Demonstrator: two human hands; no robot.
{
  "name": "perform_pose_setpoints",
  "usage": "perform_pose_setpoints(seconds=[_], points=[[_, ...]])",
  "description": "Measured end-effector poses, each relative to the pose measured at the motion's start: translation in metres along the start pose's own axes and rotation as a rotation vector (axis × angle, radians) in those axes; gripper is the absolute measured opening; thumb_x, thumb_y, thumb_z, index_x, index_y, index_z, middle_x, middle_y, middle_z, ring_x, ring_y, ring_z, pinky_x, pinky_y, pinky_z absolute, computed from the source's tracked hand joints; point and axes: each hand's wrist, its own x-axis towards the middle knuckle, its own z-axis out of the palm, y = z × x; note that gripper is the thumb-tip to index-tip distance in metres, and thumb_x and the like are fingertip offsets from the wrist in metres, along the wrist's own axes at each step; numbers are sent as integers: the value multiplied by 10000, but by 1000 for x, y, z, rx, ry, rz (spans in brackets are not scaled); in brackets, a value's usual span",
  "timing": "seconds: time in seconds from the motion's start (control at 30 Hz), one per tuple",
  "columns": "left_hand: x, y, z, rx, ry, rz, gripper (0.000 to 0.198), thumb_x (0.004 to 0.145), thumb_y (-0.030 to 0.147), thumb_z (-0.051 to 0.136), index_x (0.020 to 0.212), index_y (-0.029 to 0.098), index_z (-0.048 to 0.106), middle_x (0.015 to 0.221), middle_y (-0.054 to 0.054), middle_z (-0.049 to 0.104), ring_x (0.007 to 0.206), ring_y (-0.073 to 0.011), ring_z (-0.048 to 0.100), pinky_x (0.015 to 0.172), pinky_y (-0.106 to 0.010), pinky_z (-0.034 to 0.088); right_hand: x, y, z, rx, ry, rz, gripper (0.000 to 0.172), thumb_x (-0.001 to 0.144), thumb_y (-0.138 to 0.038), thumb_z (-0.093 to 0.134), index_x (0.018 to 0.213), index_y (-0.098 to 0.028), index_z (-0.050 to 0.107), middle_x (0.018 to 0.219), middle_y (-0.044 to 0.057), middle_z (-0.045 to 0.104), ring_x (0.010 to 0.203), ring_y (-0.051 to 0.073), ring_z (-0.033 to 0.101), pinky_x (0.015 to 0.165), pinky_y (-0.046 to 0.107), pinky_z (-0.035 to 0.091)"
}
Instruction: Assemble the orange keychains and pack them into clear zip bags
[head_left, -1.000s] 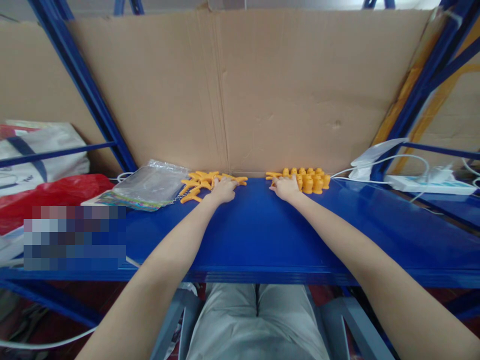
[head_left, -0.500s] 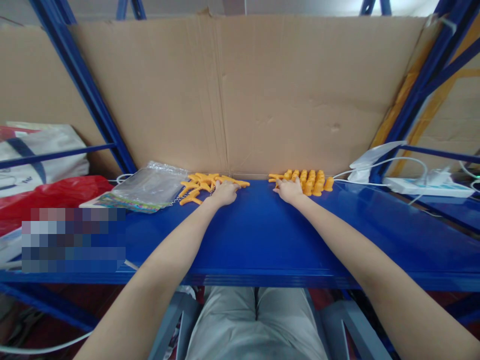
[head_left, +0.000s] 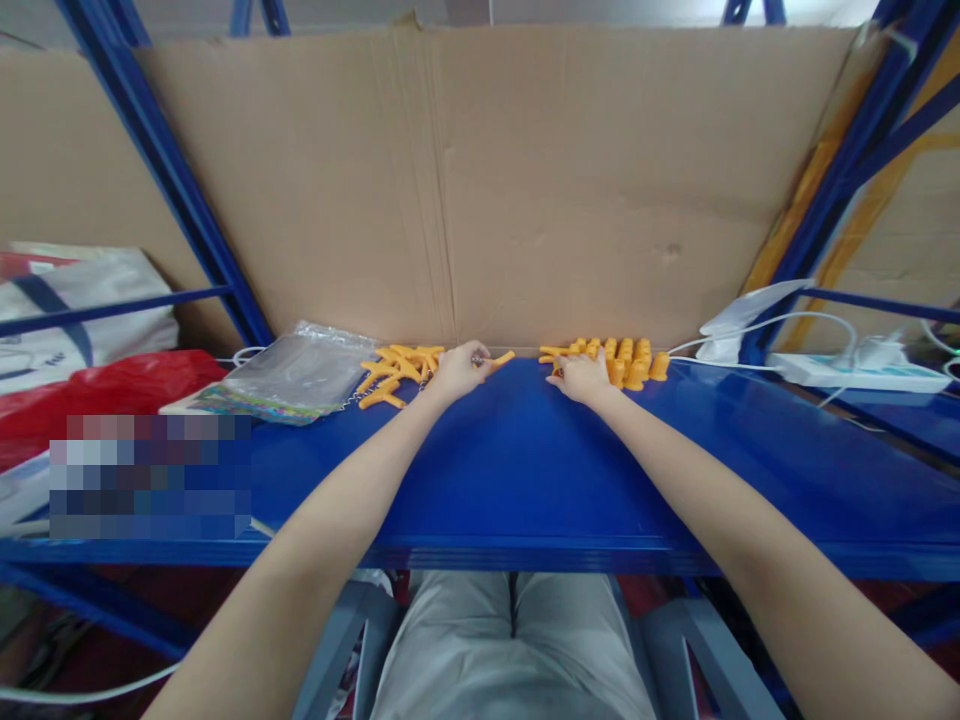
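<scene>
My left hand [head_left: 459, 372] is closed round an orange branched piece [head_left: 501, 361], one arm of which sticks out to the right past the fingers. Left of it lies a pile of similar orange branched pieces [head_left: 390, 372], some with dark metal chain or screw-like parts. My right hand [head_left: 581, 376] has its fingers curled at the near left edge of a group of orange cup-shaped pieces [head_left: 634, 374], which stand in rows. Another orange branched piece [head_left: 551, 352] lies just behind its fingertips. Whatever those fingers pinch is hidden.
A clear plastic bag [head_left: 300, 365] lies left of the pile, beside a red bag [head_left: 165, 385]. Cardboard [head_left: 600, 190] stands along the back of the blue shelf [head_left: 525, 480]. A white power strip [head_left: 855, 372] with cables is at the right, near a blue upright.
My left hand has risen from the pile and shifted right, carrying an orange branched piece whose free arm now tilts upward. The right hand has barely moved.
</scene>
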Motion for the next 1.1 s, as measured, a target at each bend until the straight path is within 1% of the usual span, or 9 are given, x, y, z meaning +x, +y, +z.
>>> perform_pose_setpoints(seconds=[0.13, 0.27, 0.4, 0.57, 0.67, 0.77, 0.87, 0.97, 1.1], points=[[5, -2, 5, -202, 9, -22, 67, 780, 234, 680, 804, 180, 649, 733, -18, 690, 711, -156, 659, 667, -253, 489, -7, 12, -28, 51, 52, 51, 488, 957, -352, 449, 1411, -182, 511, 1398, 174, 576, 1284, 349, 519, 1080, 618, 252], [6, -2, 8, -299, 3, -57, 115, 779, 270, 697, 780, 184, 621, 654, 14, 639, 595, -131, 615, 602, -239, 463, -17, 27, -47, 49, 5, 158, 381, 948, -302, 433, 1225, -179, 663, 1288, 169, 652, 1213, 329, 579, 1030, 526, 366], [6, -1, 8, -291, -58, -68, 131, 788, 281, 686, 801, 180, 604, 631, 25, 609, 594, -125, 601, 617, -241, 460, -23, 38, -38, 0, -5, 186, 392, 925, -311, 453, 1213, -160, 671, 1277, 167, 652, 1242, 357, 546, 1054, 584, 322], [4, -4, 9, -179, -135, -27, 177, 807, 310, 658, 906, 180, 591, 599, 45, 589, 569, -119, 562, 584, -235, 436, -22, 45, -22, 45, -30, 131, 379, 920, -319, 460, 1196, -180, 679, 1214, 156, 683, 1215, 372, 559, 1081, 672, 198], [3, -9, 10, -93, -204, -18, 191, 779, 332, 673, 868, 178, 603, 598, 35, 589, 567, -127, 546, 565, -241, 423, -22, 46, -22, 43, -17, 67, 372, 932, -331, 457, 1184, -182, 686, 1166, 155, 702, 1205, 381, 568, 1094, 677, 158], [1, -12, 8, -21, -340, 14, 225, 770, 399, 663, 764, 178, 620, 636, 7, 613, 606, -149, 570, 566, -252, 416, -23, 43, -26, 92, -23, 2, 343, 918, -345, 519, 1152, -171, 698, 1094, 154, 723, 1125, 356, 621, 1061, 574, 317], [-2, -10, 4, 71, -409, 33, 277, 794, 445, 623, 702, 183, 634, 654, -10, 628, 643, -172, 594, 580, -263, 411, -23, 37, -26, 197, -91, -40, 279, 896, -354, 578, 1005, -148, 732, 983, 145, 735, 970, 322, 671, 902, 450, 464], [-4, -6, 3, 167, -405, 52, 305, 828, 451, 581, 699, 184, 656, 695, -30, 662, 696, -194, 624, 612, -269, 421, -24, 30, -22, 285, -149, -72, 236, 859, -347, 640, 912, -133, 726, 887, 120, 730, 853, 294, 677, 815, 410, 493], [-8, -3, 4, 309, -331, 139, 315, 874, 422, 528, 755, 177, 685, 818, -73, 715, 789, -217, 659, 664, -274, 443, -24, 22, -15, 358, -88, -94, 195, 807, -294, 696, 927, -141, 691, 857, 74, 714, 784, 236, 668, 749, 360, 509]])
